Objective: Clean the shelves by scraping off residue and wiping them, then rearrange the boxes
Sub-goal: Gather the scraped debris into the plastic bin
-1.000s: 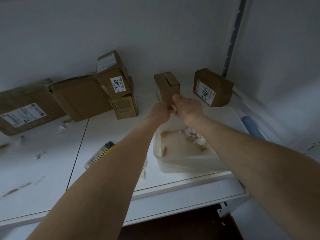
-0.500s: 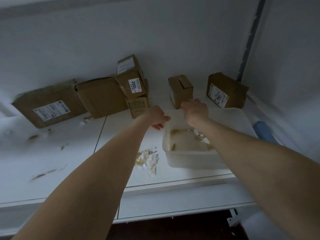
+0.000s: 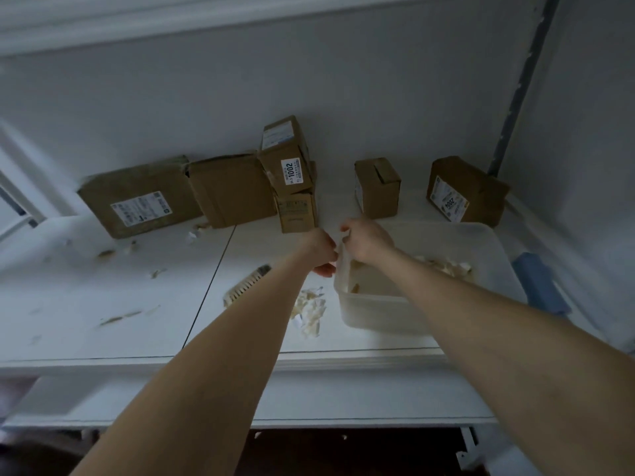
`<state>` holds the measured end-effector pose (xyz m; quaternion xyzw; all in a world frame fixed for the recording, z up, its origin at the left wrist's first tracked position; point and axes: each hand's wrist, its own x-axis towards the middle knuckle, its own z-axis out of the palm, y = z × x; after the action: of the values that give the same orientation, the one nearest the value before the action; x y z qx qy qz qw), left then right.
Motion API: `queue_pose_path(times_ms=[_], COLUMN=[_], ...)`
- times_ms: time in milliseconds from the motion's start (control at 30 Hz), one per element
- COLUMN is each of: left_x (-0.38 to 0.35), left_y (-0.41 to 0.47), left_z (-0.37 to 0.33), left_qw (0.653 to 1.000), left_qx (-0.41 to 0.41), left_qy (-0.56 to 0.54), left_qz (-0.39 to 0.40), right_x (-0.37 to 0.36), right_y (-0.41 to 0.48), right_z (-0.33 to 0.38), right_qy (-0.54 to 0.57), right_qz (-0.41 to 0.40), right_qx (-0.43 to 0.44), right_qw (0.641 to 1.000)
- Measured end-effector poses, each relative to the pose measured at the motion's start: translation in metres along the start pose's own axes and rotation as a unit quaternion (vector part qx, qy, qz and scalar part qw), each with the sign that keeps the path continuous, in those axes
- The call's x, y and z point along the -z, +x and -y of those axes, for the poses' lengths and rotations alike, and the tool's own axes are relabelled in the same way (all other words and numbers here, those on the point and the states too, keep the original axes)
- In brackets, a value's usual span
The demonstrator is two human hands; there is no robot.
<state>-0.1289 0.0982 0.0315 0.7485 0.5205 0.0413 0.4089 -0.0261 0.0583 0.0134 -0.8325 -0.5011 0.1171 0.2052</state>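
Both hands have drawn together since half a second ago, meeting at the far left corner of the tub. On the white shelf the boxes stand against the back wall, likely to free the front for scraping. The tub sits front right, seemingly as a waste catcher. The left hand and right hand curl at its rim; whether they grip the rim or a scrap, I cannot tell. A brush and peeled scraps lie beside it; residue streaks remain at left.
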Motion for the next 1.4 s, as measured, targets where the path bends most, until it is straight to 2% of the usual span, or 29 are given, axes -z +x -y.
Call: queue_pose_path(times_ms=[133,333,433,600,767,833,967,1133,1267,1400], left_x=[-0.001,-0.005,-0.008,-0.002,0.015,0.027,0.063,0.094,0.108,0.121], left_y=[-0.002,-0.019,-0.017,-0.015,-0.014,-0.010,0.012,0.027,0.028,0.015], left_z=[0.001,-0.007,-0.008,-0.006,0.015,0.026,0.060,0.102,0.133,0.155], left_qw=[0.993,0.989,0.990,0.997,0.997,0.996,0.993,0.982,0.972,0.987], left_qx=[-0.036,-0.034,-0.018,-0.011,-0.056,-0.080,-0.098,-0.096,-0.059,-0.006], left_qy=[0.036,0.079,0.096,0.065,0.027,0.019,0.061,0.155,0.224,0.162], left_qz=[-0.105,-0.117,-0.104,-0.036,0.043,0.038,-0.010,-0.052,-0.030,0.023], right_x=[0.001,0.003,0.008,0.007,-0.003,-0.004,-0.019,-0.062,-0.089,-0.099], right_y=[-0.004,-0.011,-0.015,-0.014,-0.011,-0.011,-0.007,-0.006,-0.011,-0.017], right_z=[0.003,0.004,0.006,0.022,0.041,0.052,0.085,0.111,0.125,0.141], right_qy=[0.002,0.001,-0.010,-0.043,-0.101,-0.121,-0.136,-0.052,0.007,0.004], right_qz=[0.008,0.022,0.033,0.026,-0.009,-0.022,-0.062,0.043,0.110,0.134], right_qx=[-0.003,-0.007,0.000,-0.020,-0.081,-0.105,-0.076,-0.114,-0.113,-0.123], right_qw=[1.000,1.000,0.999,0.999,0.992,0.987,0.986,0.991,0.987,0.983])
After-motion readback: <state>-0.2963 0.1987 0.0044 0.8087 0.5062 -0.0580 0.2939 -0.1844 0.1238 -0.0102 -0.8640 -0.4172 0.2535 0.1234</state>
